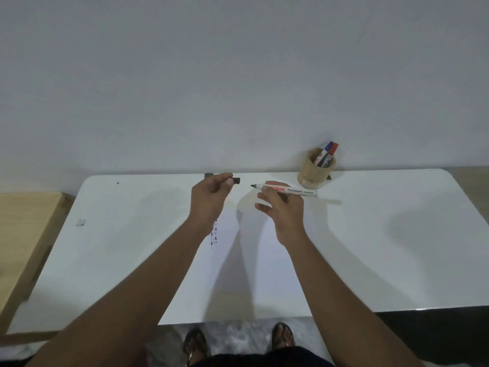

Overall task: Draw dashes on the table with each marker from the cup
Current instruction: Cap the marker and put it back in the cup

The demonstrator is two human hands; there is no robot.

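The white table (370, 247) fills the lower half of the view; its near left corner is cut off by the frame. A wooden surface (23, 234) adjoins its left side, only partly visible. The left hand (211, 194) is raised above the table, fingers pinched on a dark cap (236, 180). The right hand (284, 207) grips a white marker (291, 190) labelled "Permanent Marker", uncapped, tip pointing left toward the cap; tip and cap are apart. The cup (315, 169) stands at the far edge against the wall, holding a blue-capped marker (328, 147) and a red-capped marker (334, 148). Short dashes (213, 234) lie beside the left wrist, partly hidden by it; their colours are hard to resolve.
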